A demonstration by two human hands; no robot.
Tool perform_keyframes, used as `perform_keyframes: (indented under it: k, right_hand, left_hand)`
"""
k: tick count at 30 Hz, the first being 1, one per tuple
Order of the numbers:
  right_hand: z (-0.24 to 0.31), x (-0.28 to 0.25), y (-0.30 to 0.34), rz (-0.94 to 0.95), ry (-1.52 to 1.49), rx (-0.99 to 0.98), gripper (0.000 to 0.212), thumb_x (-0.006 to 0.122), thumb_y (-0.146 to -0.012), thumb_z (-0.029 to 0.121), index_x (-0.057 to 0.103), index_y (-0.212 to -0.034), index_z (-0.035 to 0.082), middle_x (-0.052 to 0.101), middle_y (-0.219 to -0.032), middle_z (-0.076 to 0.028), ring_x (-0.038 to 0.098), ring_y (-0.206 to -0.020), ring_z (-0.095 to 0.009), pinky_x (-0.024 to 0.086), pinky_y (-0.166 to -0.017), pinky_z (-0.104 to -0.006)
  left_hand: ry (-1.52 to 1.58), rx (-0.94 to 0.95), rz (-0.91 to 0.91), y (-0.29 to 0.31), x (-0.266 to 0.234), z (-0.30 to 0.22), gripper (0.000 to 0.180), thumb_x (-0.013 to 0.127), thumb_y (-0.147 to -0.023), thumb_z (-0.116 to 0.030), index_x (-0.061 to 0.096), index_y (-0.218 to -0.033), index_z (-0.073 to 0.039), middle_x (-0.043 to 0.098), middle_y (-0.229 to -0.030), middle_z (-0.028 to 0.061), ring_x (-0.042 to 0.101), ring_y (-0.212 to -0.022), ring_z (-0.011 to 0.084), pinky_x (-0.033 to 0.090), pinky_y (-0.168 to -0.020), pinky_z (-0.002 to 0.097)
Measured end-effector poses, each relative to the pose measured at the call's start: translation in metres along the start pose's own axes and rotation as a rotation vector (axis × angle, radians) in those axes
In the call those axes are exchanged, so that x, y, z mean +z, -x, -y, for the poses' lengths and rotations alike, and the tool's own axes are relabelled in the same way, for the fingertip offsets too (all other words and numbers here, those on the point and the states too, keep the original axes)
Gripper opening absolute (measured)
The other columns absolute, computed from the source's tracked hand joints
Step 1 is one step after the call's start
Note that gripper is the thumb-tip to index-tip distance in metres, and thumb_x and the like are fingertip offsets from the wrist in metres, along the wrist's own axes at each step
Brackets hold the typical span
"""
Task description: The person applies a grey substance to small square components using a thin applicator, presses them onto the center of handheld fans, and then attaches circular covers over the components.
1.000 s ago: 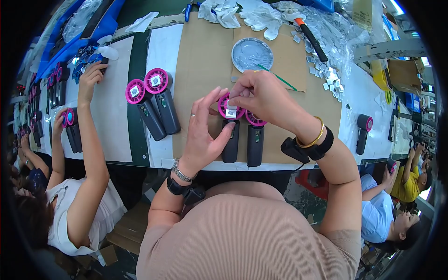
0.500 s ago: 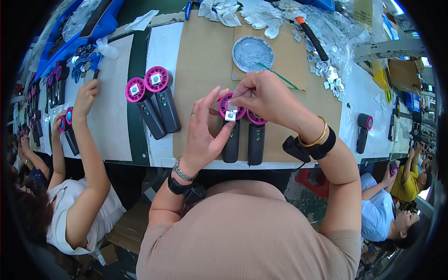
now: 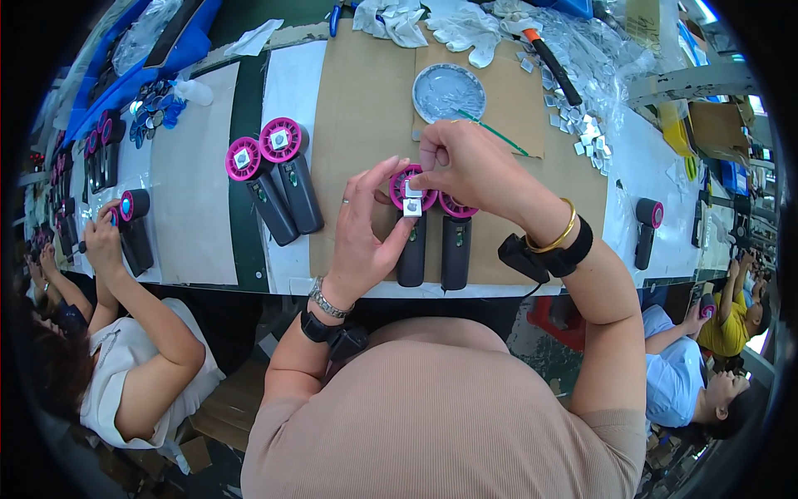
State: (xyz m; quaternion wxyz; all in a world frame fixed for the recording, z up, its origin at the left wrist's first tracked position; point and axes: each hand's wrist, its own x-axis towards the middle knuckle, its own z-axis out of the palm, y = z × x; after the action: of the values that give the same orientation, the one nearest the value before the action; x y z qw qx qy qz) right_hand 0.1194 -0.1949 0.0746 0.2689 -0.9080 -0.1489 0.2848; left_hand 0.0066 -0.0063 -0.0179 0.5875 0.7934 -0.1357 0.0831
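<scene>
Two dark handheld fans lie side by side in front of me, a left fan [image 3: 411, 258] and a right fan [image 3: 455, 254], both with magenta round heads. My left hand [image 3: 363, 220] curves around the left fan's head, and its thumb tip meets a small silver square plate [image 3: 412, 206] with a grey round smear. Over that same head, my right hand [image 3: 470, 166] pinches a second small square plate [image 3: 413, 188], partly covered by its fingers. Farther left rest two more fans [image 3: 268, 204] [image 3: 301, 191], each with a silver plate at its centre.
A round dish of grey paste [image 3: 449, 93] and a green stick [image 3: 503, 137] sit on cardboard. Loose square plates [image 3: 592, 137], a hammer-like tool [image 3: 553, 66] and white gloves [image 3: 465, 33] lie beyond. At left, a co-worker's hands [image 3: 104, 241] handle another fan.
My right fingers have shifted slightly over the fan head, while my left hand stays almost in place. The co-worker's raised hand at left has come down to the fan there.
</scene>
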Motion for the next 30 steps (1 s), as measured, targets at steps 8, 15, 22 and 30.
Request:
perform_keyframes:
  k: [8,15,22,30]
  right_hand:
    - [-0.019,0.032,0.043,-0.271,-0.242,-0.421,0.033,0.095,-0.087,0.016,0.067,-0.099,0.004,0.066,-0.106,-0.010,0.064,-0.094,-0.028,0.054,-0.081,-0.0422]
    - [-0.017,0.044,0.048,-0.502,0.113,-0.590,0.026,0.091,-0.086,0.010,0.070,-0.100,0.009,0.066,-0.108,-0.007,0.064,-0.099,-0.031,0.052,-0.087,-0.0433]
    - [-0.024,0.046,0.040,-0.595,0.319,-0.730,0.026,0.088,-0.085,0.009,0.076,-0.108,0.010,0.069,-0.109,-0.005,0.066,-0.101,-0.025,0.050,-0.086,-0.0415]
    - [-0.017,0.048,0.037,-0.595,0.436,-0.680,0.025,0.088,-0.082,0.011,0.078,-0.105,0.011,0.071,-0.107,-0.003,0.066,-0.102,-0.023,0.050,-0.091,-0.0413]
  left_hand:
    - [-0.027,0.012,-0.030,0.006,-0.001,0.001,0.086,0.080,-0.088,0.008,0.047,-0.166,-0.003,0.066,-0.158,0.0151,0.059,-0.141,0.0351,0.056,-0.109,0.0427]
    - [0.002,0.011,-0.022,0.003,0.000,0.002,0.086,0.081,-0.089,0.007,0.046,-0.167,-0.002,0.065,-0.159,0.0153,0.059,-0.142,0.0356,0.056,-0.110,0.0435]
    - [-0.005,0.007,-0.015,0.004,-0.001,0.002,0.087,0.082,-0.090,0.007,0.046,-0.167,-0.003,0.064,-0.160,0.0161,0.059,-0.143,0.0355,0.056,-0.111,0.0436]
    - [-0.057,0.018,-0.002,0.003,-0.004,0.000,0.087,0.083,-0.090,0.005,0.045,-0.168,-0.003,0.065,-0.157,0.0165,0.060,-0.142,0.0356,0.055,-0.113,0.0444]
